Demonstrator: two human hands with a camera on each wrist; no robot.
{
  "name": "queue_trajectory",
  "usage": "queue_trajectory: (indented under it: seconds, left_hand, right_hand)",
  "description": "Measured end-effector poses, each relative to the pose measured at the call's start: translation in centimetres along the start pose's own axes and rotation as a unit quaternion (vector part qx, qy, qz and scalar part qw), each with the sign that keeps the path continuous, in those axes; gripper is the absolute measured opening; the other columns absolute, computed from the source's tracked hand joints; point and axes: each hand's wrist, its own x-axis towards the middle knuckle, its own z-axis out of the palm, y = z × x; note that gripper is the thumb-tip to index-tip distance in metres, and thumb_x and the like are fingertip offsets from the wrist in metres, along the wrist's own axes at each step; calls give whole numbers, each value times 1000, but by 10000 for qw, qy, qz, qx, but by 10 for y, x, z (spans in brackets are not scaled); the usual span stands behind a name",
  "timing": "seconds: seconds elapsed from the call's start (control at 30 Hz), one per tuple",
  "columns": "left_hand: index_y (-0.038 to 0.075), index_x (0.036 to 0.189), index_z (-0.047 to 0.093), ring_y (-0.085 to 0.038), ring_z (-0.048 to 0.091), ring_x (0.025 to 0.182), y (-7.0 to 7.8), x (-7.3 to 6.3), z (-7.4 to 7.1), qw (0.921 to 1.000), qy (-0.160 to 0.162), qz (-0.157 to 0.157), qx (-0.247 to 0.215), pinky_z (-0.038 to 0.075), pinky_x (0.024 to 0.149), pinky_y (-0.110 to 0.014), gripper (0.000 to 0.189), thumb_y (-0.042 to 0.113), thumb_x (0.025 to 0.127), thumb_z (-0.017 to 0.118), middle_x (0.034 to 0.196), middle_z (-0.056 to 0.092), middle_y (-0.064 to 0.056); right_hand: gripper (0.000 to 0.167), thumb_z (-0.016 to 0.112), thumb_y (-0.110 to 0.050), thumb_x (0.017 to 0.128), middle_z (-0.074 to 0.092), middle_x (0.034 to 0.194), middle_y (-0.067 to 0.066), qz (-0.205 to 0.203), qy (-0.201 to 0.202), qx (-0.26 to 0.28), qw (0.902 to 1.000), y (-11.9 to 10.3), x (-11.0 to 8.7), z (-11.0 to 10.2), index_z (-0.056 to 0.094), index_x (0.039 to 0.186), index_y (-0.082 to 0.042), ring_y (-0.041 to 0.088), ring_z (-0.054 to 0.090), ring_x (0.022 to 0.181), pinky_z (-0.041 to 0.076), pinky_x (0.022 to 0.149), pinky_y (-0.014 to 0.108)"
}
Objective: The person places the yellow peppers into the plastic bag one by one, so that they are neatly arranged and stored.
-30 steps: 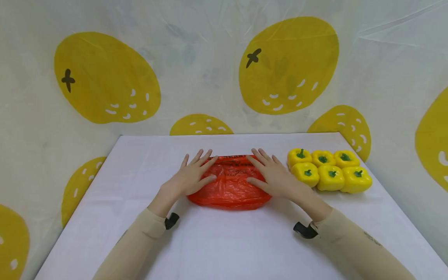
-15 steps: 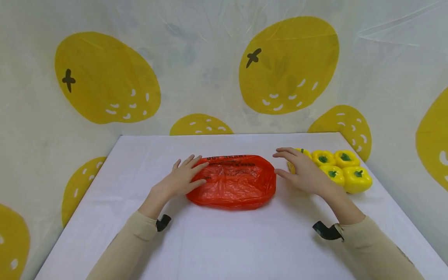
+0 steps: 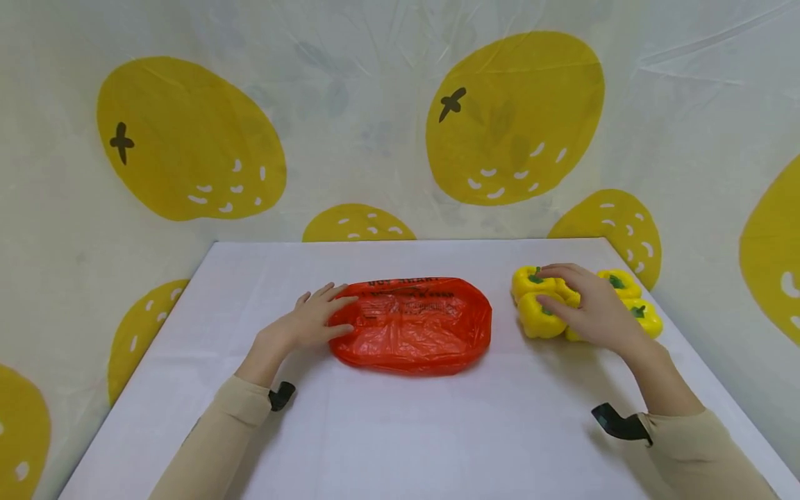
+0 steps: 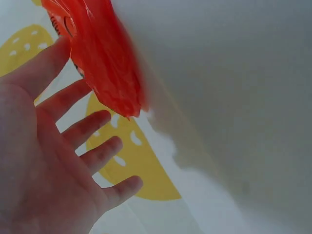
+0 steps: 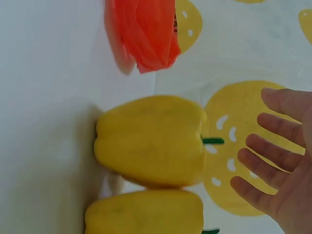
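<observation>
A red plastic bag (image 3: 412, 326) with dark printing lies flattened in the middle of the white table. My left hand (image 3: 310, 319) is at the bag's left end, its spread fingers overlapping the edge in the head view; the left wrist view shows the fingers extended beside the bag (image 4: 105, 58). Over the group of yellow bell peppers at the right, my right hand (image 3: 587, 305) hovers with fingers loosely spread, holding nothing. The right wrist view shows it above the green stem of a yellow bell pepper (image 5: 151, 141). The hand hides part of the group.
Several yellow bell peppers (image 3: 541, 316) with green stems stand close together in two rows at the table's right. The white-covered table (image 3: 387, 437) ends at a hanging cloth (image 3: 369, 104) printed with big yellow fruit, behind and at both sides.
My right hand has left the bag and moved right to above the peppers. My left hand has slid left to the bag's left edge. The bag and peppers stay in place.
</observation>
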Motion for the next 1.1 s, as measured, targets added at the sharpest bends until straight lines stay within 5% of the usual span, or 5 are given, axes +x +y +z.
queue_trajectory:
  seconds: [0.57,1.1]
  left_hand:
    - [15,156,46,-43,23,151,-11,-4,0,9982,-512,-196,-226,22,114,-71,73,49,95,67,164,32,-15]
    - [15,160,38,-43,18,152,-12,-5,0,9933,-890,-317,-670,26,116,-65,85,40,88,78,168,22,-14]
  right_hand:
    - [45,68,-22,100,55,138,27,1035,64,-138,9945,52,-28,-45,56,139,-3,55,44,126,35,92,77]
    - [67,64,-32,103,29,153,40,1751,-844,-216,9807,95,-63,-69,37,153,2,67,31,126,30,92,83]
